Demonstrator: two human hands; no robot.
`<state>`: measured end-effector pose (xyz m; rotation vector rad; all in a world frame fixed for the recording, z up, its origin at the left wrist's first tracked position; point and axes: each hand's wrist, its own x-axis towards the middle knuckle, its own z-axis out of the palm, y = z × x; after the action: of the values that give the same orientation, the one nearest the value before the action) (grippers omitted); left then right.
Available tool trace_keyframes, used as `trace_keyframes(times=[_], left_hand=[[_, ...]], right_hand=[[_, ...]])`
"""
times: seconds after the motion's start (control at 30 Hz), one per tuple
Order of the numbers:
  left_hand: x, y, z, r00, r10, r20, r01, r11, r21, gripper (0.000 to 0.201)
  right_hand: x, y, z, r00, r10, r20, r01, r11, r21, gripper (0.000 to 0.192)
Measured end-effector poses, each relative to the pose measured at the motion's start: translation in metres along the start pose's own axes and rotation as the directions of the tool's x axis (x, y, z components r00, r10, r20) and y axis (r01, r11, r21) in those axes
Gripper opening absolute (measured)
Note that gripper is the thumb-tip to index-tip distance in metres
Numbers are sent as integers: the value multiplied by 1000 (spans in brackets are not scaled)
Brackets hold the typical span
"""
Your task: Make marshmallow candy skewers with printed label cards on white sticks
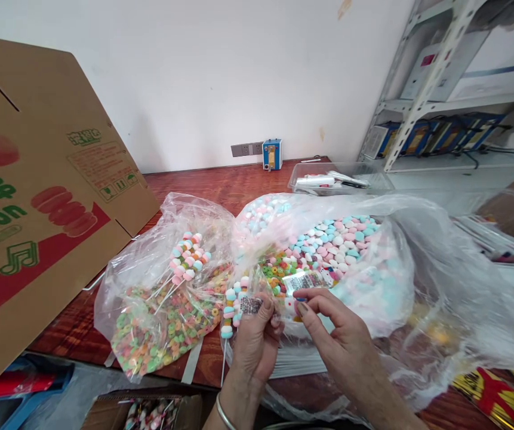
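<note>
My left hand (253, 346) holds a thin white stick threaded with pastel sweets, the candy skewer (230, 310), and pinches a small printed wrapper (251, 305) at its top. My right hand (328, 325) meets it from the right, fingertips closed on the other end of the clear wrapper (290, 306). Both hands hover over the front of a large clear bag of pink, blue and white sweets (341, 245). Left of them lies a smaller clear bag (162, 310) with coloured ring sweets and several finished skewers (187, 257).
A big printed cardboard box (37, 203) leans at the left on the red-brown table (221, 182). A clear tray (337, 179) stands at the back, metal shelving (440, 89) at the right. An open carton (149, 412) sits below the table edge.
</note>
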<state>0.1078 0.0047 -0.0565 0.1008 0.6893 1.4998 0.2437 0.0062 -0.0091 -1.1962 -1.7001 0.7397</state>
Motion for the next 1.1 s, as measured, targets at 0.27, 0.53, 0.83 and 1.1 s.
trace_keyframes(times=[0.27,0.53,0.83,1.1], left_hand=[[10,4,1,988,-154,33,157,965,-209,20],[10,9,-4,988,-97,118,126,956,-265,21],[14,3,-20,987,-110,114,127,980,-156,20],[21,3,-43,992,-45,119,64,985,-162,14]], right_hand=[[6,-12,9,964,-265,28,264,964,13,15],[6,-24,3,932,-362,-13,362,932,26,20],[7,-16,13,924,-377,65,382,914,-136,27],[6,-20,17,909,-407,86,416,897,-152,28]])
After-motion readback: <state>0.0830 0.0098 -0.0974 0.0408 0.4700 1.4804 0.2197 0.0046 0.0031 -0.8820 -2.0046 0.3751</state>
